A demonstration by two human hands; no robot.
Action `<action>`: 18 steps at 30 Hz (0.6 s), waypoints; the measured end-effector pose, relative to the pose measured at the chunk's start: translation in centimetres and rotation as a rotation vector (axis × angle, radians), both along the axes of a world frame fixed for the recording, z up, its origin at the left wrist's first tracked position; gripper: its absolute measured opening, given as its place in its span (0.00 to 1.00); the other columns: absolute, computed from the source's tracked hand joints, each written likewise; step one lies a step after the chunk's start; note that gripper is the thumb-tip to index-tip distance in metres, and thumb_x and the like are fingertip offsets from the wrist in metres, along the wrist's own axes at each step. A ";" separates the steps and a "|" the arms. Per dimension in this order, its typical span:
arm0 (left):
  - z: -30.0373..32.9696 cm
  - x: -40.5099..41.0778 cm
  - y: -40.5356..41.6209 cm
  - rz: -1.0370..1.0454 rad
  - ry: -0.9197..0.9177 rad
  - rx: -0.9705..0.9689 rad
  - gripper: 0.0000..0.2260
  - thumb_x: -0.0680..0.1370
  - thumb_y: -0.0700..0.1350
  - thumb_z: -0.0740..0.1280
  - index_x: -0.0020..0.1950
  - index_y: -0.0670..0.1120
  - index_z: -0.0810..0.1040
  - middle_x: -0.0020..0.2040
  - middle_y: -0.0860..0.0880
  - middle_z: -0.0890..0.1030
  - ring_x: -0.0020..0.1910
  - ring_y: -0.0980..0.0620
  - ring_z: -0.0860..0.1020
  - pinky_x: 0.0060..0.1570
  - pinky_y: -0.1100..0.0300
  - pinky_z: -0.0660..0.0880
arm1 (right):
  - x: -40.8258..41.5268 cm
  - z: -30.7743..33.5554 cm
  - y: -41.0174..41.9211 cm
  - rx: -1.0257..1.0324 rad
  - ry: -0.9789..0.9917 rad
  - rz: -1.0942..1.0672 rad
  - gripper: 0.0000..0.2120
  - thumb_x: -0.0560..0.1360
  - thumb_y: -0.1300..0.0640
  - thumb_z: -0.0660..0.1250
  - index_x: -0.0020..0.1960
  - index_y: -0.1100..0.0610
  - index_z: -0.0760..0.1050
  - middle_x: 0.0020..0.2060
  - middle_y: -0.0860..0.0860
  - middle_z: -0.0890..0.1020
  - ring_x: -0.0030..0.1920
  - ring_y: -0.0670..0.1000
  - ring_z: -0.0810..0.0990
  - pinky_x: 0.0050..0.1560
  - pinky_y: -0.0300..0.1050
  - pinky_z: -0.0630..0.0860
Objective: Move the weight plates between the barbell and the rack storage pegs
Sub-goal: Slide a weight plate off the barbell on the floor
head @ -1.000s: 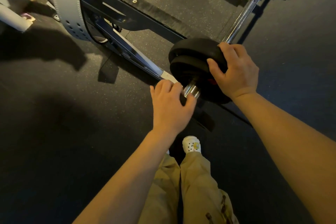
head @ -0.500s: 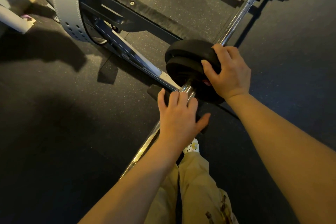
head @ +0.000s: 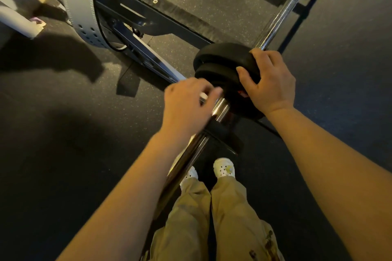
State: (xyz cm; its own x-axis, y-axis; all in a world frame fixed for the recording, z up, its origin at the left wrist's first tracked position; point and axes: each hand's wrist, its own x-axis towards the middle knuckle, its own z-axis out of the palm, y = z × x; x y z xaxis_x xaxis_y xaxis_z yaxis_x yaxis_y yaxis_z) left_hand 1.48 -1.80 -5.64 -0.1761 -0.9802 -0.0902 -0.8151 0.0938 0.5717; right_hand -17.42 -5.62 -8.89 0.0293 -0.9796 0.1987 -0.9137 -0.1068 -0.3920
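At six o'clock, nearest the camera, tan trousers [head: 222, 218] and white perforated shoes [head: 224, 167] are seen standing on the dark rubber floor [head: 63, 154]. The chrome barbell [head: 220, 108] runs from about seven o'clock, beside the legs, up to one o'clock at the far edge.

Toward the centre, the left hand [head: 186, 106] is laid over the bare sleeve of the barbell just short of the plates. It is blurred, so whether its fingers are curled round the sleeve or only resting on it cannot be told. Just below it a dark block-like thing [head: 220, 131] is seen under the bar; what it is cannot be made out.

At about one o'clock from the left hand, the right hand [head: 269, 82] is curled over the rim of the weight plates [head: 220, 63], thumb on the near face and fingers over the top edge. Two black plates, pressed together, are seated on the sleeve.

Farther off, between ten and twelve o'clock, the black rack frame [head: 161, 17] is seen with a grey lifting belt [head: 78, 2] hung on it. No storage pegs can be identified.

The task is judged to be at an early stage of one transfer: both plates are on the bar, none has been slid clear, and carrying to the rack is left.
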 end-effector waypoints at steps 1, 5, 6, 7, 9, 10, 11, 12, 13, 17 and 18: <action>-0.6 0.9 -0.8 0.083 0.031 0.080 0.15 0.81 0.57 0.58 0.46 0.49 0.76 0.41 0.55 0.74 0.42 0.57 0.72 0.54 0.57 0.67 | 0.0 0.1 0.0 0.003 0.001 0.000 0.22 0.78 0.42 0.59 0.64 0.55 0.71 0.55 0.57 0.75 0.49 0.55 0.76 0.42 0.43 0.68; -3.0 1.9 0.2 0.173 0.237 0.286 0.18 0.80 0.52 0.61 0.35 0.42 0.75 0.31 0.49 0.73 0.35 0.52 0.72 0.44 0.54 0.69 | 0.1 0.1 0.0 0.010 -0.002 -0.014 0.22 0.78 0.42 0.59 0.64 0.55 0.71 0.55 0.57 0.75 0.49 0.55 0.76 0.42 0.43 0.68; -3.4 1.8 0.6 0.154 0.221 0.225 0.18 0.80 0.52 0.62 0.34 0.43 0.75 0.30 0.49 0.72 0.34 0.51 0.72 0.44 0.55 0.68 | 0.1 0.1 0.0 0.005 0.000 -0.015 0.21 0.78 0.42 0.59 0.64 0.55 0.71 0.55 0.57 0.75 0.48 0.55 0.76 0.41 0.43 0.68; -3.6 1.6 1.0 0.142 0.189 0.154 0.18 0.79 0.51 0.62 0.32 0.44 0.74 0.29 0.49 0.71 0.34 0.51 0.71 0.44 0.56 0.67 | 0.1 0.1 0.0 0.001 0.002 -0.014 0.21 0.78 0.42 0.60 0.63 0.55 0.71 0.55 0.57 0.75 0.48 0.55 0.76 0.41 0.43 0.68; -3.8 1.2 1.6 0.115 0.111 0.013 0.17 0.78 0.51 0.63 0.31 0.46 0.72 0.28 0.51 0.70 0.32 0.53 0.69 0.43 0.57 0.65 | 0.1 0.1 0.0 0.005 0.004 -0.017 0.21 0.78 0.42 0.60 0.63 0.56 0.71 0.55 0.57 0.75 0.48 0.55 0.76 0.41 0.43 0.67; -3.7 1.1 1.9 0.104 0.084 -0.046 0.16 0.78 0.51 0.62 0.31 0.47 0.73 0.27 0.52 0.69 0.31 0.53 0.69 0.43 0.57 0.65 | 0.1 0.1 0.0 0.007 0.002 -0.018 0.21 0.78 0.42 0.60 0.63 0.56 0.71 0.55 0.58 0.75 0.48 0.55 0.76 0.42 0.43 0.67; -3.5 0.9 2.4 0.086 0.063 -0.090 0.15 0.77 0.51 0.62 0.32 0.48 0.73 0.28 0.54 0.69 0.31 0.54 0.68 0.43 0.57 0.65 | 0.1 0.1 0.0 0.006 0.002 -0.019 0.21 0.78 0.42 0.59 0.63 0.56 0.71 0.55 0.58 0.75 0.48 0.55 0.76 0.41 0.43 0.67; -3.2 0.7 2.9 0.055 0.044 -0.130 0.14 0.77 0.52 0.61 0.33 0.48 0.75 0.29 0.55 0.69 0.32 0.55 0.68 0.44 0.57 0.65 | 0.1 0.1 0.1 0.002 0.004 -0.020 0.21 0.78 0.42 0.59 0.63 0.56 0.71 0.55 0.58 0.75 0.48 0.56 0.77 0.41 0.43 0.67; -3.0 0.6 3.4 0.014 0.009 -0.167 0.13 0.76 0.53 0.61 0.35 0.48 0.76 0.31 0.55 0.70 0.34 0.56 0.68 0.47 0.57 0.66 | 0.1 0.0 0.1 -0.001 0.006 -0.019 0.22 0.77 0.42 0.59 0.63 0.56 0.71 0.55 0.58 0.75 0.47 0.56 0.77 0.41 0.43 0.67; -2.4 -1.9 6.2 -0.173 -0.232 -0.231 0.15 0.76 0.58 0.63 0.42 0.48 0.80 0.39 0.51 0.79 0.43 0.51 0.75 0.61 0.51 0.67 | 0.1 -0.1 0.0 -0.005 0.006 -0.025 0.22 0.77 0.42 0.59 0.63 0.56 0.71 0.55 0.59 0.75 0.47 0.57 0.77 0.41 0.44 0.67; -2.5 -2.8 7.1 -0.219 -0.287 -0.235 0.14 0.75 0.58 0.65 0.42 0.48 0.80 0.39 0.51 0.79 0.43 0.51 0.76 0.60 0.50 0.67 | 0.1 -0.1 0.0 -0.006 0.005 -0.029 0.22 0.77 0.42 0.59 0.63 0.57 0.71 0.55 0.59 0.76 0.48 0.57 0.77 0.41 0.44 0.67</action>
